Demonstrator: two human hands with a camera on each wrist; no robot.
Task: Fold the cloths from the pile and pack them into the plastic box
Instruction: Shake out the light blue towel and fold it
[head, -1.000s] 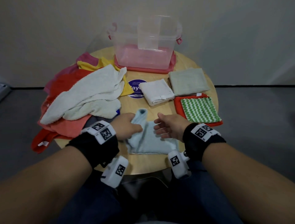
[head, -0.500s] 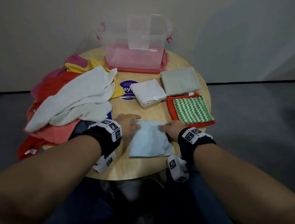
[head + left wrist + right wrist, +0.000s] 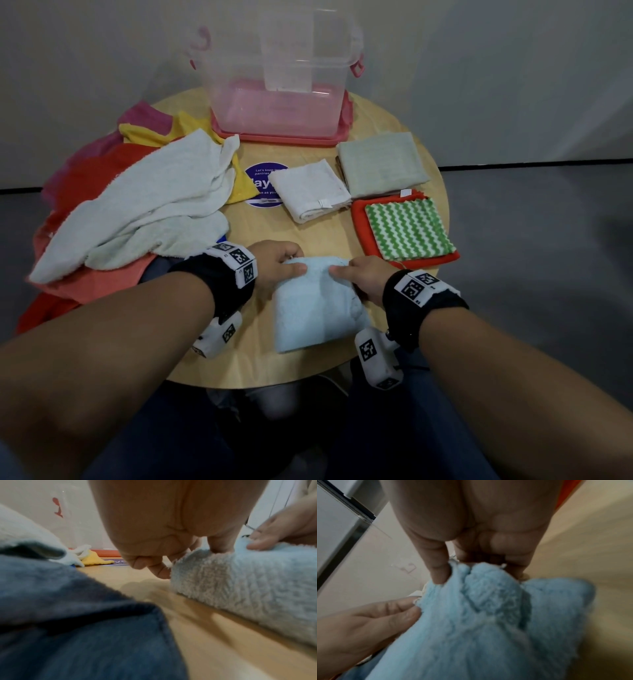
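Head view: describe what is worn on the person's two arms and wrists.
Both forearms are bare, with no sleeves. Each wrist has a black fabric band topped by a white plate printed with black square fiducial markers. A white block-shaped camera unit hangs under each wrist, left and right, each bearing another marker. A thin dark cable runs by the right unit.

Round wooden table (image 3: 424,178) — grey floor (image 3: 548,274)

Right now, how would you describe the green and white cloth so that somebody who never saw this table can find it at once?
Start at the clear plastic box at the far edge of the round wooden table, then come toward the person along the table's right side. Past a folded pale grey-green cloth lies the green and white cloth, folded flat on an orange-red cloth. It alone has a zigzag pattern; every other cloth is plain.
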